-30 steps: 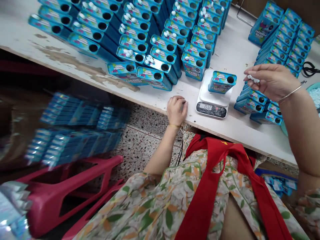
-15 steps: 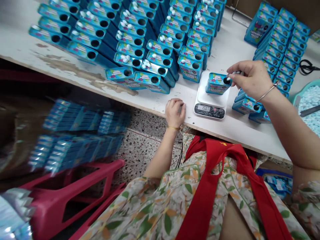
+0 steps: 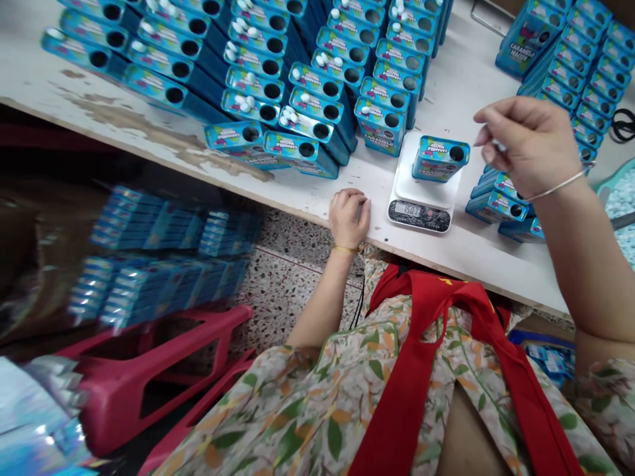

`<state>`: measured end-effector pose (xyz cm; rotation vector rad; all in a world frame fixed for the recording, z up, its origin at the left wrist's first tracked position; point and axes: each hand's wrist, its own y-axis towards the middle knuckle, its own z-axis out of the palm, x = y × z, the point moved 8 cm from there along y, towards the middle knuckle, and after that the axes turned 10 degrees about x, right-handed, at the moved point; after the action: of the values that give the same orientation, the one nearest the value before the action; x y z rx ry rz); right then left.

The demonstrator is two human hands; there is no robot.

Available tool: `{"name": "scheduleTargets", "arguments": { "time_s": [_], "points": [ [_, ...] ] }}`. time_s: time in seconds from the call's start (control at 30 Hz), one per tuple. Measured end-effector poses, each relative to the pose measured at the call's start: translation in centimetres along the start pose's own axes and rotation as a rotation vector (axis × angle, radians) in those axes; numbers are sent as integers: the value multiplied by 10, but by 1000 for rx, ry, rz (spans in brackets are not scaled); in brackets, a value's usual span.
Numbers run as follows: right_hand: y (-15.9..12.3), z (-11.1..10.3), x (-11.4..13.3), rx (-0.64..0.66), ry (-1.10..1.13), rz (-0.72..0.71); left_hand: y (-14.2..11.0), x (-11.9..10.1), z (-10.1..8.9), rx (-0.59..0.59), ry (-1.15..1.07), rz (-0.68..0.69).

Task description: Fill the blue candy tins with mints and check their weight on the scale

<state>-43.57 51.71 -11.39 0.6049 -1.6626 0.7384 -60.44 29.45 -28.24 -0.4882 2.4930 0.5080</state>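
A blue tin (image 3: pixel 439 158) with a round hole in its top stands on a small white digital scale (image 3: pixel 419 200) near the table's front edge. My right hand (image 3: pixel 526 144) hovers just right of the tin, fingers curled, pinching something small and white that I cannot name for sure. My left hand (image 3: pixel 350 218) rests as a loose fist on the table edge, left of the scale, and whether it holds anything is hidden.
Rows of blue tins (image 3: pixel 278 73) fill the white table (image 3: pixel 446 99) behind the scale, some topped with white pieces. More tins (image 3: pixel 570 66) are stacked at the right. A tub of pale blue pieces (image 3: pixel 620 198) and scissors (image 3: pixel 624 124) lie far right. Red stools (image 3: pixel 149 377) stand below.
My right hand went from above the stack down to the hole of the tin on the scale, then drew back up and right. The left hand stayed put.
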Motion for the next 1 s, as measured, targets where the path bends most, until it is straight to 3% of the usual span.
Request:
{"name": "scheduleTargets", "arguments": {
  "time_s": [0.13, 0.23, 0.37, 0.5, 0.73, 0.83, 0.93, 1.0],
  "points": [
    [-42, -2, -37, -2, 384, 253, 0, 0, 0, 10, 0, -7],
    [-84, 3, -80, 50, 453, 401, -1, 0, 0, 3, -6, 10],
    [-131, 4, -148, -26, 482, 543, -1, -1, -1, -19, -7, 44],
    [-157, 10, -191, -93, 527, 585, 0, 2, 0, -16, -13, 44],
    [-169, 23, -216, -66, 547, 533, -3, 8, 5, 8, 9, 15],
    [-166, 23, -222, -72, 516, 489, 5, -11, -7, 6, 12, 69],
    [-164, 27, -224, -69, 515, 466, 33, -55, -20, 36, 46, 215],
    [-163, 30, -223, -58, 527, 458, 61, -87, -17, 126, 84, 315]
  ]
}}
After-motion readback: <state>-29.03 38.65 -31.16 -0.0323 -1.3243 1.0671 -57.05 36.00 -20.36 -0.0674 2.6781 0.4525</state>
